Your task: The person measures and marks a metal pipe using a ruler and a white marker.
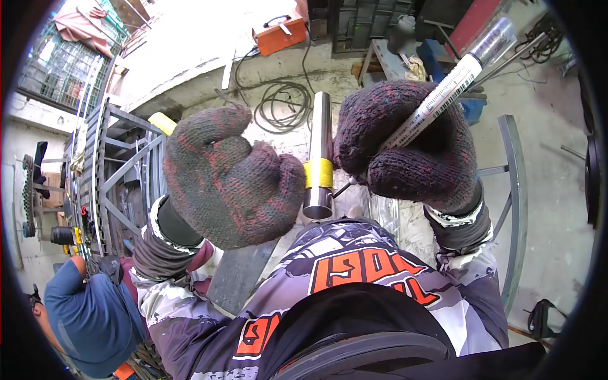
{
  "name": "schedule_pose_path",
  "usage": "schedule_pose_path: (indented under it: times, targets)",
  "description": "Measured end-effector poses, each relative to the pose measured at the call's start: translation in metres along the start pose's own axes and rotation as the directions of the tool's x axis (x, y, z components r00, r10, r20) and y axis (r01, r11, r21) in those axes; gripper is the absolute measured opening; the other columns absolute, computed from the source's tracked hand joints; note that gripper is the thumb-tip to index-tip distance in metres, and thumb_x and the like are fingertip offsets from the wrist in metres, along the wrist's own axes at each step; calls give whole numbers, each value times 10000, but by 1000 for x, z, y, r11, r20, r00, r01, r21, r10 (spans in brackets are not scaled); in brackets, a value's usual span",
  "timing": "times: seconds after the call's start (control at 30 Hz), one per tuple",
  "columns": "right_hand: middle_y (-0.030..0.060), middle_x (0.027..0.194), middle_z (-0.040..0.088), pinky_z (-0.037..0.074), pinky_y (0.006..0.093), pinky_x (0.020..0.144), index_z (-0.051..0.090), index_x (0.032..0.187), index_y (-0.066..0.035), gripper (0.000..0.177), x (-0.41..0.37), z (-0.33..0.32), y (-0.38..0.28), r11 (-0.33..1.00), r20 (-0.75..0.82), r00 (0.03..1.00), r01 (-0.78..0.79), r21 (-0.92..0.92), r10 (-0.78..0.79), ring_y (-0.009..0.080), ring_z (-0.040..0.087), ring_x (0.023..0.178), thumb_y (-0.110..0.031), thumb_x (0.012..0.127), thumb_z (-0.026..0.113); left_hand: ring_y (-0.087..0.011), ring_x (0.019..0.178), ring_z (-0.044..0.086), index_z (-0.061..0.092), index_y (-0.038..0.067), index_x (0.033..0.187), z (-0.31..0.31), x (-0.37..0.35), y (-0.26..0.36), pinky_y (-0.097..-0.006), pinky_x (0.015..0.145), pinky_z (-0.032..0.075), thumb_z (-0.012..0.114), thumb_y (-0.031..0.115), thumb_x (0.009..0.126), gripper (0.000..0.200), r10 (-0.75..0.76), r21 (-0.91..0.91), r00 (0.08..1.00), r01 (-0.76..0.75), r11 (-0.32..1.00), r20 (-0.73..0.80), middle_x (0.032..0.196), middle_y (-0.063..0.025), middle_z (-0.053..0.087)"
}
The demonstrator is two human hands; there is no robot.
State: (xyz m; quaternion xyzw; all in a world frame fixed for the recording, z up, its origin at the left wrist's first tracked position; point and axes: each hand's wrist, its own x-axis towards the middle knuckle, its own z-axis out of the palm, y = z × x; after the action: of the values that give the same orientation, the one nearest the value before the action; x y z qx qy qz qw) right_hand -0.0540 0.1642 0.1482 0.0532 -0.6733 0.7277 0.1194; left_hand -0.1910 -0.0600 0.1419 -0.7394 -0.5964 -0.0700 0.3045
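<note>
Inside the right grip (coarse knit) slants a slim white cylinder.

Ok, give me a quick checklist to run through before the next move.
1. Left hand and right hand gloved: ok.
2. White pen gripped in right hand: ok.
3. Pen's dark tip pointing toward the metal tube: ok.
4. Tip touching the tube: cannot tell.
5. Yellow band fully round the tube: cannot tell; far side hidden.
6. Coiled cable stowed away: not ok; it lies beyond the hands.
</note>
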Motion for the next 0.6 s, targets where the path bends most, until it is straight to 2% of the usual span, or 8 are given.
schedule_pose_path:
  times: [0.03, 0.1, 0.2, 0.33, 0.43, 0.5, 0.57, 0.6]
  targets:
    - [146, 877, 703, 550, 329, 653, 672, 1056, 76, 463, 3, -4, 4, 1000, -2, 1000, 2, 1, -2, 232, 682, 742, -193, 729, 860, -242, 756, 597, 619, 109, 1082, -1, 1, 0, -556, 888, 477, 723, 54, 667, 432, -35, -16, 999, 34, 999, -26, 862, -32, 597]
    - [113, 945, 712, 574, 323, 749, 688, 1064, 13, 267, 11, -16, 15, 952, 206, 931, 304, 24, -302, 198, 705, 862, -58, 833, 802, -244, 768, 598, 609, 101, 1097, 4, 1, 4, -560, 896, 477, 734, 71, 606, 508, -64, -18, 995, 63, 998, -77, 880, -41, 598]
    - [130, 960, 700, 569, 335, 764, 686, 1064, 22, 281, 11, -21, 19, 930, 134, 923, 342, 137, -360, 210, 701, 885, -40, 817, 803, -254, 780, 599, 608, 98, 1103, 4, 1, 4, -557, 895, 475, 736, 62, 596, 524, -53, -5, 990, 52, 999, -127, 915, -53, 601]
    - [133, 986, 696, 560, 340, 797, 680, 1069, 31, 272, 13, -18, 29, 877, 129, 869, 465, 120, -478, 218, 692, 925, -5, 822, 789, -270, 790, 601, 612, 98, 1086, 3, 3, 7, -552, 891, 473, 734, 37, 630, 475, -63, 1, 994, 63, 998, -91, 950, -57, 603]
    - [129, 979, 701, 561, 339, 795, 676, 1076, 35, 277, 10, -17, 27, 916, 139, 916, 344, 209, -376, 210, 689, 911, 10, 823, 785, -265, 771, 605, 619, 110, 1071, 4, 6, 6, -540, 875, 481, 727, 31, 651, 441, -41, -11, 997, 41, 999, -72, 953, -58, 604]
    - [126, 970, 703, 561, 338, 792, 676, 1075, 35, 273, 10, -20, 24, 931, 169, 920, 330, 155, -354, 205, 689, 902, 8, 826, 784, -255, 751, 606, 623, 118, 1060, 5, 5, 5, -532, 865, 486, 726, 37, 654, 427, -29, -28, 998, 27, 999, -56, 952, -59, 604]
    - [124, 961, 706, 561, 336, 790, 676, 1075, 35, 270, 10, -23, 20, 947, 206, 925, 307, 93, -320, 201, 689, 892, 6, 829, 783, -232, 676, 599, 637, 127, 1028, 6, 6, 5, -521, 834, 500, 725, 67, 681, 363, 75, 26, 997, -76, 997, 20, 861, -57, 609]
    - [119, 951, 706, 561, 333, 785, 677, 1068, 34, 267, 10, -26, 19, 955, 233, 926, 290, 66, -297, 196, 690, 884, -10, 830, 790, -219, 602, 577, 659, 120, 907, 5, 14, 10, -510, 763, 517, 719, 100, 612, 302, 26, -77, 999, -23, 997, 35, 737, -46, 594]
